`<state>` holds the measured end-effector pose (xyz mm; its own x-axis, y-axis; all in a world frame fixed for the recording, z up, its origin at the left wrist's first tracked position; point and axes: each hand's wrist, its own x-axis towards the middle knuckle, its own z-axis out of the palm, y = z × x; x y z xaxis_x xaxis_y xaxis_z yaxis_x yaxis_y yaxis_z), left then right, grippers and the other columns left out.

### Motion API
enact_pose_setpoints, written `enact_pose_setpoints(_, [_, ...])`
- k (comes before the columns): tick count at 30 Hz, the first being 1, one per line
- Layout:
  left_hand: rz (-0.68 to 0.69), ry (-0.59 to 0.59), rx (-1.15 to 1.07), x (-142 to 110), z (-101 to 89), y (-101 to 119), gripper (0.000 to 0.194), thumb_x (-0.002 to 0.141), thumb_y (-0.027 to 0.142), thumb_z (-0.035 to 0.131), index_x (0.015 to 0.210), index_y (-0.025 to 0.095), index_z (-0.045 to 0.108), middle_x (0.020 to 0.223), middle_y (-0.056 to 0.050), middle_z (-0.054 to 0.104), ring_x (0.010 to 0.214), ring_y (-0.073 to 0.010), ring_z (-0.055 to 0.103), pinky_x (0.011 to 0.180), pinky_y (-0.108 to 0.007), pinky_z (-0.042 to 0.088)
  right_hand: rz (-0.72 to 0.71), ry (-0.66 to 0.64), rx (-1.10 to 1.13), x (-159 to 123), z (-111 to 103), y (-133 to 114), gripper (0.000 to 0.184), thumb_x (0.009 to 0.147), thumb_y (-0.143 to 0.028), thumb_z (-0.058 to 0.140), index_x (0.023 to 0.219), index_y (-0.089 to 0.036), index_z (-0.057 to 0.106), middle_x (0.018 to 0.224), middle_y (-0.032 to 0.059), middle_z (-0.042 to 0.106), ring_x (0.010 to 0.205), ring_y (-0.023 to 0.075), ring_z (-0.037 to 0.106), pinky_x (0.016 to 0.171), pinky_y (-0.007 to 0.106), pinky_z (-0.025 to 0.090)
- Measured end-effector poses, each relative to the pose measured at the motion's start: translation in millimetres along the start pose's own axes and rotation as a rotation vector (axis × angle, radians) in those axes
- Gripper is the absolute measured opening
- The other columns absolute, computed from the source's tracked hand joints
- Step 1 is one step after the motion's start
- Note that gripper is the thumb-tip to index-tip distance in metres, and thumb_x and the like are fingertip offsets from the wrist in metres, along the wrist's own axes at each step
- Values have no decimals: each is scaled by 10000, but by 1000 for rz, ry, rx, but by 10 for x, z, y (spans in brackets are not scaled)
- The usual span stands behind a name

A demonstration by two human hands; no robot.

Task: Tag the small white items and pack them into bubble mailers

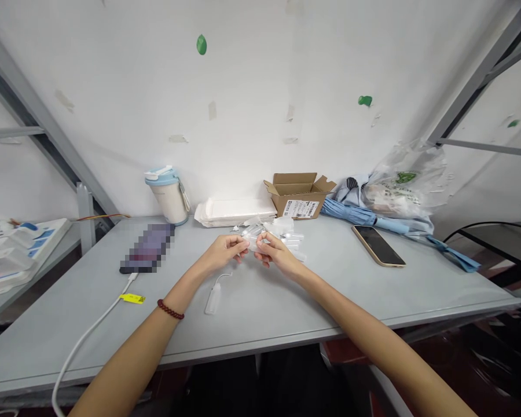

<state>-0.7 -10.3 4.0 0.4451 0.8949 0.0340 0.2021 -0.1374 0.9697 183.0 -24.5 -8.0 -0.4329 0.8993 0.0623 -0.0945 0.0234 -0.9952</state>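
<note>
Both hands meet over the middle of the table, pinching one small translucent plastic bottle [252, 236] between them. My left hand [231, 250] has thumb and forefinger closed on its left side. The fingers of my right hand [272, 252] are closed at its right end, where the exact grip is partly hidden. Just behind lies a loose pile of similar clear bottles [292, 238]. Nearer the front edge, left of the hands, one squeeze bottle with a thin curved spout [214, 298] lies on the table.
An opened cardboard box [298, 197] and a stack of white packets [238, 212] stand behind the pile. Leftward are a tumbler [168, 197] and a phone on a cable [147, 249]. Another phone [378, 246], a blue umbrella [351, 213] and a plastic bag [403, 185] lie right.
</note>
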Motion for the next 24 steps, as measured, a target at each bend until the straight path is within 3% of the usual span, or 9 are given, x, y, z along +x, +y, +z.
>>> enact_pose_setpoints(4, [54, 10, 14, -15, -2, 29, 331, 744, 466, 623, 813, 142, 640, 738, -24, 589, 688, -142, 558, 667, -284, 481, 19, 6, 46, 4, 0, -6, 292, 788, -463, 563, 827, -230, 392, 558, -74, 468, 507, 82, 387, 470, 195, 285])
enact_pose_setpoints(8, [32, 33, -9, -3, 15, 26, 336, 748, 469, 618, 773, 134, 634, 706, -25, 592, 643, -138, 560, 653, -291, 480, 25, 29, 29, 8, -1, -5, 296, 806, -488, 527, 827, -233, 380, 541, -74, 454, 502, 93, 395, 467, 204, 289])
enact_pose_setpoints(16, [-85, 85, -134, 9, 32, 16, 430, 742, 548, 593, 728, 119, 619, 719, -44, 596, 591, -124, 548, 558, -275, 472, -311, 208, -530, 2, -12, 111, 225, 874, -381, 451, 1007, -201, 472, 775, 5, 573, 701, 141, 527, 612, 260, 384])
enact_pose_setpoints(20, [-135, 77, -117, 1, 33, 27, 462, 752, 569, 567, 703, 112, 613, 619, -25, 569, 500, -109, 524, 507, -260, 442, -348, 244, -678, -6, -10, 146, 231, 879, -349, 437, 1042, -191, 479, 859, 36, 592, 742, 159, 543, 624, 270, 387])
enact_pose_setpoints(24, [-116, 72, -107, -5, 31, 28, 437, 731, 546, 597, 681, 112, 618, 585, -14, 561, 471, -99, 496, 496, -255, 432, -326, 238, -671, -12, -14, 132, 213, 864, -332, 452, 1006, -181, 502, 772, 20, 591, 676, 149, 525, 609, 267, 377])
